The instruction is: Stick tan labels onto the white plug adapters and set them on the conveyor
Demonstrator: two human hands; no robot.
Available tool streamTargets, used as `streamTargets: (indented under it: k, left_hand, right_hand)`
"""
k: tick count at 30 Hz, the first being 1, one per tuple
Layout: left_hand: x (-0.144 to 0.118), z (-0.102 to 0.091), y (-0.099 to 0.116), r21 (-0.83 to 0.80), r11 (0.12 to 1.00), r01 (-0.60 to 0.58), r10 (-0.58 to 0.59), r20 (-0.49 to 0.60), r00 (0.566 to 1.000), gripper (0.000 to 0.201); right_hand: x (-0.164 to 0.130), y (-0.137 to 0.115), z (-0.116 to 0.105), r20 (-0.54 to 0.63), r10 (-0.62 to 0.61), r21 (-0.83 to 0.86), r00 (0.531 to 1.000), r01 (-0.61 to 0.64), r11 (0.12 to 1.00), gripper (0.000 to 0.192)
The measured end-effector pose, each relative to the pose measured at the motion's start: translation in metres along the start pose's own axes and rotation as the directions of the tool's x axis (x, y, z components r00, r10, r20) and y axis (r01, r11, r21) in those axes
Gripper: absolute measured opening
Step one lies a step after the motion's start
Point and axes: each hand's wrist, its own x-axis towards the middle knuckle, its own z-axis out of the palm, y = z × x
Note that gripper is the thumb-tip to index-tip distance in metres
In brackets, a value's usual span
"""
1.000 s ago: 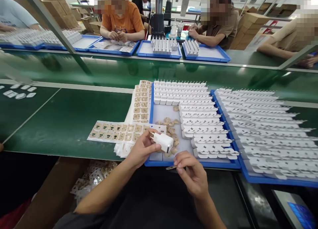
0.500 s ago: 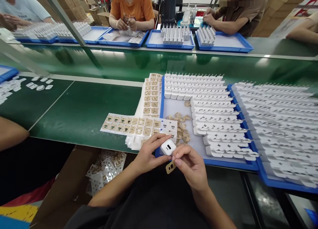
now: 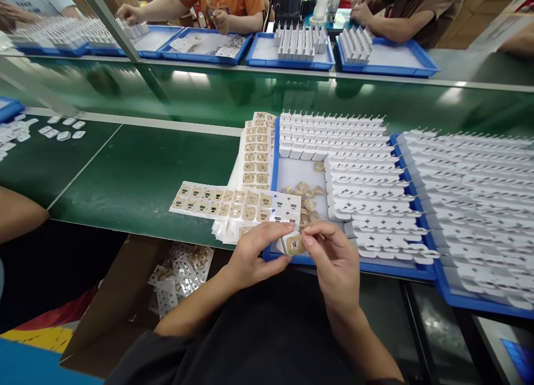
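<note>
White charger [image 3: 284,243] is positioned at the near edge of the blue tray [image 3: 275,151]. My left hand [image 3: 254,255] grips it between thumb and fingers, forearm angled inward; my right hand [image 3: 337,257], fingers bent, pinches a tan sticker [image 3: 295,244] over its face.

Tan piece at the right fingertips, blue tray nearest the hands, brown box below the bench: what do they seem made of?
Tan piece: perhaps paper or thin film, matte; thin, flat, with cut-outs.
Blue tray: probably moulded plastic, lightly glossy, by its even colour and smooth rim.
Brown box: likely cardboard, dull, by its plain flat walls and thin edge.
</note>
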Motion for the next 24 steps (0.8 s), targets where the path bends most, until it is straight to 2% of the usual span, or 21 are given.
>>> streamTargets:
  k: [12,24]
  left_hand:
    - [0.0002,-0.0008,-0.0006,-0.012,1.000,0.013,-0.013,0.013,1.000,0.051]
    - [0.0021,-0.0017,0.0001,-0.024,1.000,-0.004,0.004,0.003,1.000,0.053]
  right_hand:
    - [0.0011,-0.0014,0.0007,0.015,-0.009,0.038,1.000,0.008,0.999,0.010]
    - [-0.0010,0.0004,0.0037,0.012,-0.140,-0.134,0.990,0.141,0.981,0.019]
